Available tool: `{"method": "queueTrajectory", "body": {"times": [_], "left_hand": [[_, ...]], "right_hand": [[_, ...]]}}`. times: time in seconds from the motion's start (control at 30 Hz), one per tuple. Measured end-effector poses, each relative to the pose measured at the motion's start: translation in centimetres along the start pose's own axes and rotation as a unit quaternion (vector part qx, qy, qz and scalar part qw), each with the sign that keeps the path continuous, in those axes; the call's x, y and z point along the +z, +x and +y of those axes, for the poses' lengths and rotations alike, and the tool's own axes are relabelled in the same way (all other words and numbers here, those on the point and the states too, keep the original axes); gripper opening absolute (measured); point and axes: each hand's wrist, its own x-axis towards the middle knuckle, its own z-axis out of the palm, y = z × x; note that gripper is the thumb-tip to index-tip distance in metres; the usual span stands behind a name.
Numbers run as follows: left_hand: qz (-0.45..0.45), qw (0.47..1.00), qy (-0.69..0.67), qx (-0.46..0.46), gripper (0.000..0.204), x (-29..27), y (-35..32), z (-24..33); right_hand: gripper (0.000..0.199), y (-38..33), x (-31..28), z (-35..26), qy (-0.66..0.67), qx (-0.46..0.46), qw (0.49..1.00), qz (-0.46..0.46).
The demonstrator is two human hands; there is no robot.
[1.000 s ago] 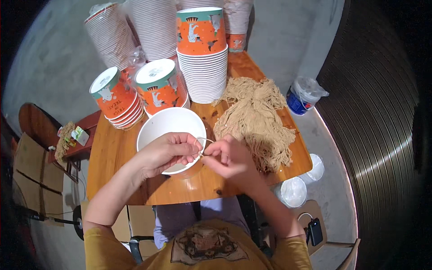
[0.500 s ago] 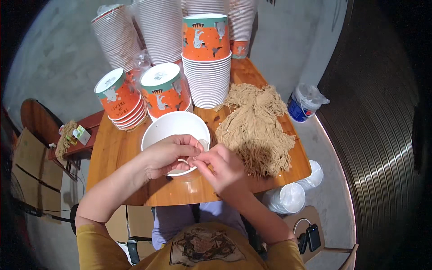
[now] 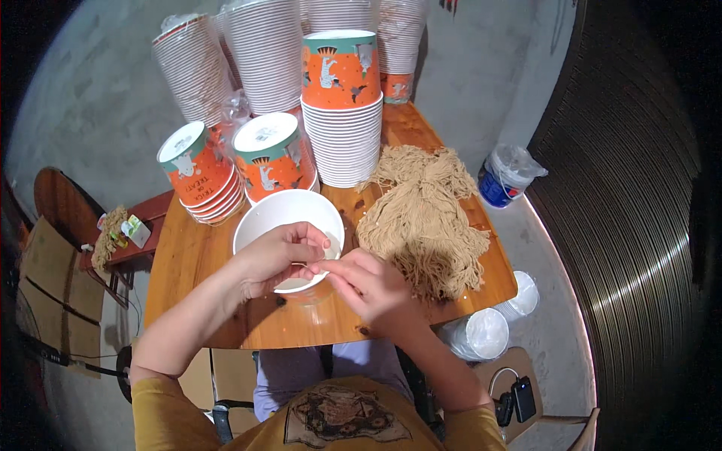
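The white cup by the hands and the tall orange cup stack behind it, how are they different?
The white cup stands alone with its open mouth up; the orange cup stack is many cups nested mouth down. The white cup shows its plain white inside; the stack's top cup shows orange and teal pictures. The left hand touches the white cup's rim and the right hand meets it there; nothing touches the stack. Both stand on the wooden table.

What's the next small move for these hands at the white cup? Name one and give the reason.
Probably draw the string through at the rim. Both the left hand and the right hand pinch a thin tan string together at the near rim of the white cup, and the fingertips meet there, so the strand seems ready to be pulled snug. The string pile lies beside.
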Motion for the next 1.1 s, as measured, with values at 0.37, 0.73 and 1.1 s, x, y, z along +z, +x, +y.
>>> {"method": "queueTrajectory", "body": {"times": [0.37, 0.73, 1.1], "left_hand": [[-0.016, 0.999, 0.034, 0.004, 0.016, 0.3, -0.3, 0.4], [-0.007, 0.999, 0.049, 0.012, 0.014, 0.7, -0.1, 0.0], [-0.025, 0.984, 0.17, 0.039, 0.017, 1.0, -0.2, 0.4]], "right_hand": [[0.017, -0.8, -0.9, 1.7, 0.343, 0.22, 0.911, 0.062], [0.011, -1.1, 0.3, 1.8, 0.166, 0.186, 0.968, 0.043], [0.012, -0.5, 0.7, 0.1, 0.32, 0.288, 0.902, 0.031]]}}
